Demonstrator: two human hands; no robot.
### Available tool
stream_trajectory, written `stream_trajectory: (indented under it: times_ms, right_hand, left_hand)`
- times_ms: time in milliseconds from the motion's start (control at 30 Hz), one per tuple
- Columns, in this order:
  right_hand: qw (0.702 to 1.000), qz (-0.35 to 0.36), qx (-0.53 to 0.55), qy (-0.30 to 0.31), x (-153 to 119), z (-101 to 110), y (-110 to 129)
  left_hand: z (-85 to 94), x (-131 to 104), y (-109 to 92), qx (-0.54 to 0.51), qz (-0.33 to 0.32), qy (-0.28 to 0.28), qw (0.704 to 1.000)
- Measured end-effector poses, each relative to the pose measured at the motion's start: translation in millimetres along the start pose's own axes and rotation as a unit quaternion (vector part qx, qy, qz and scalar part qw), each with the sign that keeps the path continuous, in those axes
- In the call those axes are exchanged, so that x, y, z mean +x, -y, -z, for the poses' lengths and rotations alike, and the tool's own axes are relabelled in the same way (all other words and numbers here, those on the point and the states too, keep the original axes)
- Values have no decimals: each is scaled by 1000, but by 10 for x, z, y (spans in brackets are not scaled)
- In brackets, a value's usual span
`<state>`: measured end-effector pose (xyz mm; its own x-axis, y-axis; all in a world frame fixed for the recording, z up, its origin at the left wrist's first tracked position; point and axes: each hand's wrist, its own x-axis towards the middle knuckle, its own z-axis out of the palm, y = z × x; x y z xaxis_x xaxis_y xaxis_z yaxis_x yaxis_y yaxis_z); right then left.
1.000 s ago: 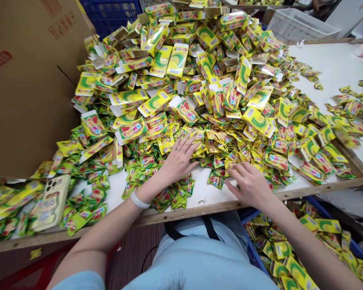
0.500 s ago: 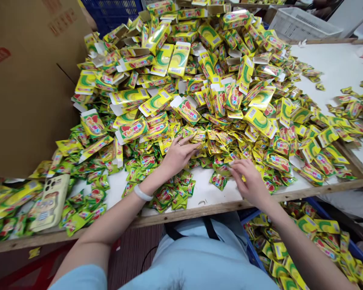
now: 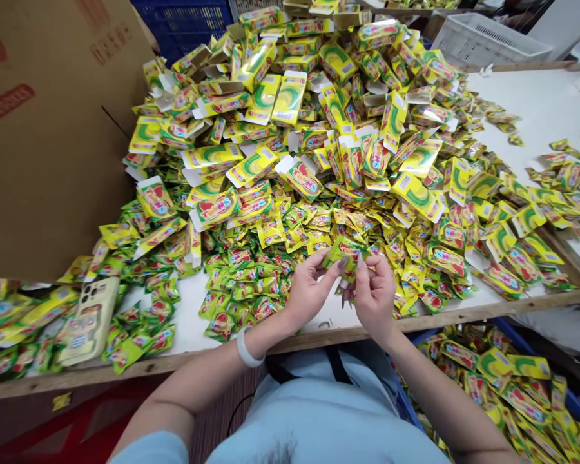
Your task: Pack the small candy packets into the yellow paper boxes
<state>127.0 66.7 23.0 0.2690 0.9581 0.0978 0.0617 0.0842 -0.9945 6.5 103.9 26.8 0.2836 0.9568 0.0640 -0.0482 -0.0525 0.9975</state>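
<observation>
Between my two hands, a few small green-and-yellow candy packets (image 3: pixel 344 250) are pinched together above the table's front part. My left hand (image 3: pixel 310 287) grips them from the left with thumb and fingers closed. From the right, my right hand (image 3: pixel 374 293) closes its thumb and fingertips on the same packets. Just left of my hands lies a heap of green candy packets (image 3: pixel 244 283), with yellow candy packets (image 3: pixel 319 222) behind them. Farther back rises a big pile of yellow printed candy boxes (image 3: pixel 302 177), several with white end flaps open. How many packets I hold cannot be made out.
A large cardboard carton (image 3: pixel 53 142) stands at the left, and a phone (image 3: pixel 91 319) lies near the table's wooden edge (image 3: pixel 183 361). Below on the right is a blue crate (image 3: pixel 573 406) full of candy boxes. A white basket (image 3: pixel 490 38) stands at the back right.
My hands were apart, the left reaching into the packets and the right at a green packet. Now they have come together, holding packets between them.
</observation>
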Motion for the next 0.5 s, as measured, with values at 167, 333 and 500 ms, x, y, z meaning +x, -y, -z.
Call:
stream_trajectory:
  times_ms: [167, 333, 500]
  right_hand:
    - [986, 80, -143, 37, 154, 452, 129]
    - [928, 17, -114, 353, 267, 629, 142]
    - [941, 23, -137, 308, 201, 648, 1]
  left_hand:
    - [219, 21, 14, 128, -94, 90, 983]
    - [204, -98, -103, 261, -158, 237, 922]
    - [541, 59, -290, 438, -95, 206, 870]
